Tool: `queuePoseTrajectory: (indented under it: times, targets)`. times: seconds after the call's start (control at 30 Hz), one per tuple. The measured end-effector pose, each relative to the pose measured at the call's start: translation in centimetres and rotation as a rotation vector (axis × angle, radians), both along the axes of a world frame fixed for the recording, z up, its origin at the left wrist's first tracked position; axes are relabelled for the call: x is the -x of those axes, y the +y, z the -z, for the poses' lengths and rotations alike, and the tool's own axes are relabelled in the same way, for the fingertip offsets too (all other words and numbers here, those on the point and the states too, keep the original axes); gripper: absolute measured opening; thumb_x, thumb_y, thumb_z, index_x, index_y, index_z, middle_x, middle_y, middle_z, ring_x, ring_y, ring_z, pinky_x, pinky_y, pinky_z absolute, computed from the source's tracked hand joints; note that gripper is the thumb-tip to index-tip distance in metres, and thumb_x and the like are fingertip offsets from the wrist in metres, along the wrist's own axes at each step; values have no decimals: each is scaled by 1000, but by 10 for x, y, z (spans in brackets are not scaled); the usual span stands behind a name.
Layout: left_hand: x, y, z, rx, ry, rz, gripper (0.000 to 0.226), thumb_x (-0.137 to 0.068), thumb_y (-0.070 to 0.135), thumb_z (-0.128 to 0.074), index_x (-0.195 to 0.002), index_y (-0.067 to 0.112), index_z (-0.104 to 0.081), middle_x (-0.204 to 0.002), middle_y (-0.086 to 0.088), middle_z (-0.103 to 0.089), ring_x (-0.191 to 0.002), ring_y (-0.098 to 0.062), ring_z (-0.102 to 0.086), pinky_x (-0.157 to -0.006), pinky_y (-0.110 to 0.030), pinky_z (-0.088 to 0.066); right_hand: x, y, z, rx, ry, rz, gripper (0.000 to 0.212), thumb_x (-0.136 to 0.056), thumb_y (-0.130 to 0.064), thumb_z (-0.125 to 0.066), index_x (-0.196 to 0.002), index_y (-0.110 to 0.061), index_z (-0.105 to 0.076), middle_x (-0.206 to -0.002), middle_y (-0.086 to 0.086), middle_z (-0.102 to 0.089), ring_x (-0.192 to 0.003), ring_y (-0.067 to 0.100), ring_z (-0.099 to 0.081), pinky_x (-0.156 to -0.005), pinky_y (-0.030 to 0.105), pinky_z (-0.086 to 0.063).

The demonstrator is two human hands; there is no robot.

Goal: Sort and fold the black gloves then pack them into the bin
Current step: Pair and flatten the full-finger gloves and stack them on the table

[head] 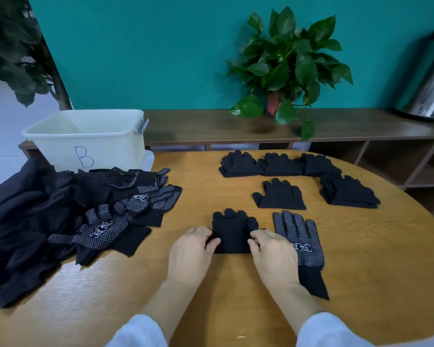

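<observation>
A folded black glove [232,230] lies on the wooden table in front of me. My left hand [192,251] pinches its left edge and my right hand [273,251] pinches its right edge. To the right, partly under my right hand, a dotted black glove [302,242] lies flat. Farther back are several folded gloves: a row [280,164], a single one [280,195] and a stack [348,192]. A big pile of unsorted black gloves [68,216] covers the table's left side. The white bin [88,139] marked B stands at the back left.
The round wooden table [361,271] curves off at the right. Behind it runs a low wooden shelf [211,126] with a potted plant [286,66] and a metal container [431,83] at the far right. A teal wall stands behind.
</observation>
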State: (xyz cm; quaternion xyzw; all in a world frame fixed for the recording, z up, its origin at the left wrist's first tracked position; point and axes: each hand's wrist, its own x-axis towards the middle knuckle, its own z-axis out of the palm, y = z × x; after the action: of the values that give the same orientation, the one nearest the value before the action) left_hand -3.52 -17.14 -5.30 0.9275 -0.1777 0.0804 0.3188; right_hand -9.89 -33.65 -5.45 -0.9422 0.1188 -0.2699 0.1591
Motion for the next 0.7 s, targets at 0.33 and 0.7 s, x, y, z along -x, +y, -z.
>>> queuePoseTrajectory:
  times: [0.33,0.7]
  targets:
    - [-2,10,1,-59,-282,188,31,-95,12,-55,-124,7,-64,-117,-4,-67,-110,-25,-62,-89,-35,-55,3,0,-9,223,-27,-141,28,-73,-1,-74,-100,-5,-73,-90,7,-71,-82,25,-69,-82,35,-56]
    - [-16,18,13,-574,-109,531,76,-91,61,11,-153,17,15,-160,5,19,-145,-4,24,-117,-22,16,-4,-2,0,374,488,-391,78,-90,-60,7,-153,-13,6,-158,-1,17,-147,15,18,-114,29,16]
